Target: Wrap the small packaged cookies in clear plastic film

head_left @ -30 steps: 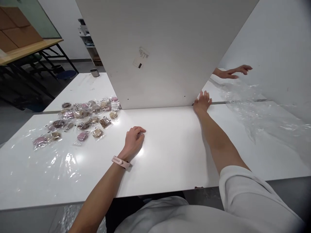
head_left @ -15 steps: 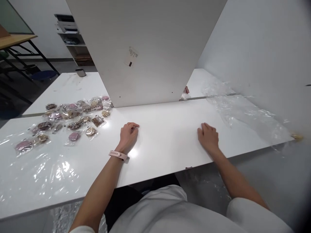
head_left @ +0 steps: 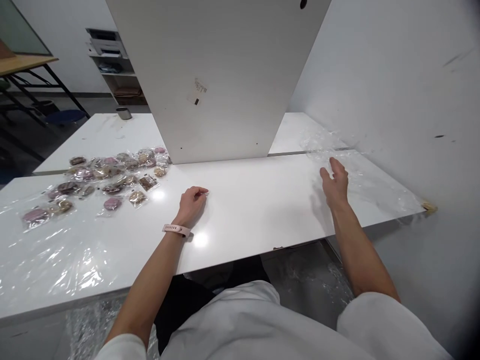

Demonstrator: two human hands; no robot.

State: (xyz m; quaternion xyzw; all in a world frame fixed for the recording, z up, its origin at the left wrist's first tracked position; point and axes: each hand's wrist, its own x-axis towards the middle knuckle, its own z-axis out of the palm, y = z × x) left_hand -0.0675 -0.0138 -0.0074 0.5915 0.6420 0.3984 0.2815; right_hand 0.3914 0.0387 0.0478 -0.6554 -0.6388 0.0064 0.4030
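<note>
My left hand (head_left: 192, 206), with a pink band (head_left: 176, 229) on its wrist, rests on the white table (head_left: 240, 200). Its fingers are curled inward towards the thumb, and I see nothing held in them. Over the right part of the tabletop, my right hand (head_left: 335, 184) is raised with thumb and fingers apart, holding nothing. Clear plastic film (head_left: 375, 182) lies crumpled just beyond and to the right of it. Left of my left hand are several clear-wrapped round pieces, brown, tan and pink, among them a tan one (head_left: 137, 198) and a pink one (head_left: 113, 203).
A tall white panel (head_left: 225, 90) stands upright at the table's far edge. More clear film (head_left: 75, 265) covers the left front of the table. A metal cup (head_left: 123, 113) sits on the table behind. A wall (head_left: 393, 75) closes off the right side.
My right hand has lifted off the table and reached forward towards the film, its fingers spreading. My left hand stays curled on the table. The bit of a hand beside the panel has gone from view.
</note>
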